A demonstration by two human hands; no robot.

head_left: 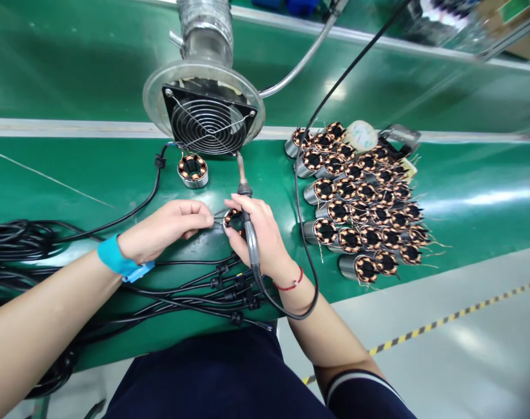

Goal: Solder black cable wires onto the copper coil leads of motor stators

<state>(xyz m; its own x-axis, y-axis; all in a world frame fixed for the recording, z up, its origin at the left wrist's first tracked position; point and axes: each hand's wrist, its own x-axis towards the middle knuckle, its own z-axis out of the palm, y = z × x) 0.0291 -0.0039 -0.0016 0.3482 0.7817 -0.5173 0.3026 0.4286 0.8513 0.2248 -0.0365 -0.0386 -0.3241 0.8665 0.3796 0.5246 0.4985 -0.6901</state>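
Note:
My left hand (pixel 171 228) is closed in a pinch on thin dark wire leads (pixel 220 218) beside a motor stator (pixel 232 219). My right hand (pixel 267 235) is wrapped round this copper-wound stator, its thumb at the near side. The same hand also carries a soldering iron (pixel 252 241), whose tip points away from me toward the fan. Part of the stator is hidden behind the fingers and the iron. Another stator (pixel 193 171) stands upright on the green bench (pixel 265 169), beyond my left hand.
A fan with a wire guard (pixel 209 125) sits at the back under a duct. Rows of stators (pixel 360 212) with loose wire ends stand at the right. Black cables (pixel 177 302) with connectors lie at the left and front. The iron's cord (pixel 300 215) loops past my right wrist.

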